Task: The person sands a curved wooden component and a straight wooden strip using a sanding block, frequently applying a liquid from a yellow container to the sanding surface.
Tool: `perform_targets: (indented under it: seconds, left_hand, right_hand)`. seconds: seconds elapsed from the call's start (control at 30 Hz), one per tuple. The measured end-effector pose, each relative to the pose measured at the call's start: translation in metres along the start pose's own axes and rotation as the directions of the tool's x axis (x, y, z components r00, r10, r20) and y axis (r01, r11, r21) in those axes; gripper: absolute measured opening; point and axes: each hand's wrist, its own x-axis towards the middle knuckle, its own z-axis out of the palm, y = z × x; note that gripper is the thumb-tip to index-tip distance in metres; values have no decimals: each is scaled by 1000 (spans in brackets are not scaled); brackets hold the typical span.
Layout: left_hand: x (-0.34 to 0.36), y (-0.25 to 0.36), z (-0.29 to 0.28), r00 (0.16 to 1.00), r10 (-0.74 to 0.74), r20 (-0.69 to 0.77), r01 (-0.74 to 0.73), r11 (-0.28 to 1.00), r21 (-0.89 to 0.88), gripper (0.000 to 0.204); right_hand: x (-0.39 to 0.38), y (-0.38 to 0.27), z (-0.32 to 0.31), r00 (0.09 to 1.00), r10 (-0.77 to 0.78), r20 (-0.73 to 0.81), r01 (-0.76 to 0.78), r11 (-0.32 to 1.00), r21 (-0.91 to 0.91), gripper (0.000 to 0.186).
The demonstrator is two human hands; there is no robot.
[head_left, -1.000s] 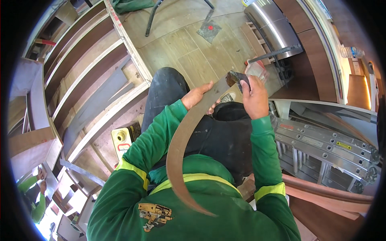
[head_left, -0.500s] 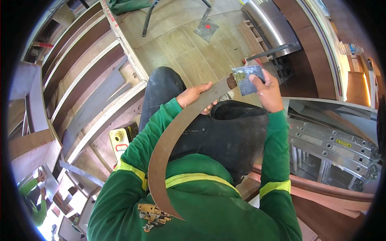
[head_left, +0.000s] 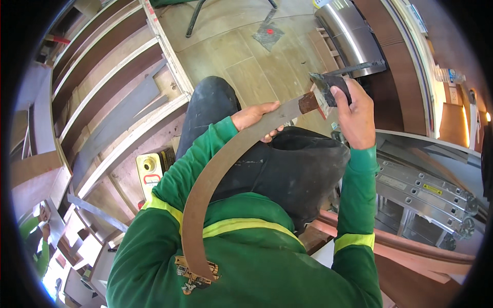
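Floor point(head_left: 241, 56) beyond, left hand point(head_left: 249, 117) gripping curve-edged strip point(head_left: 197, 192)

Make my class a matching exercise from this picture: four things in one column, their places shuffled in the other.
1. Curved flat brown strip
2. Thin dark-grey piece
3. Silver metal ladder
4. Cream rectangular can

A. On the right, unheld
B. Held in the left hand
C. On the left, unheld
D. Held in the right hand

Pairs: 1-B; 2-D; 3-A; 4-C
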Motion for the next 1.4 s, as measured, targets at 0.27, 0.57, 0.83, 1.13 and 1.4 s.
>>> perform_targets:
  seconds: [0.27, 0.57, 0.83, 1.13, 1.4]
  left_hand:
    - [-4, 3, 15, 997, 38, -70, -34, 997, 63, 51]
    - [-1, 2, 11, 978, 88, -187, -72, 993, 90, 56]
    - [-6, 6, 25, 973, 50, -226, -20, 991, 132, 58]
    - [-3, 4, 16, 976, 66, -208, -53, 996, 68, 57]
    - [2, -1, 5, 963, 112, -246, -114, 993, 3, 43]
  right_hand:
    - [-10, -11, 16, 999, -40, 28, 44, 988, -147, 14]
    - [-34, 0, 24, 973, 223, -57, -193, 925, 328, 25]
    - [-31, 24, 23, 954, 295, -48, -257, 893, 369, 24]
    - [-37, 28, 37, 912, 410, 38, -384, 814, 437, 25]
    - [-44, 26, 54, 913, 400, 79, -392, 809, 438, 20]
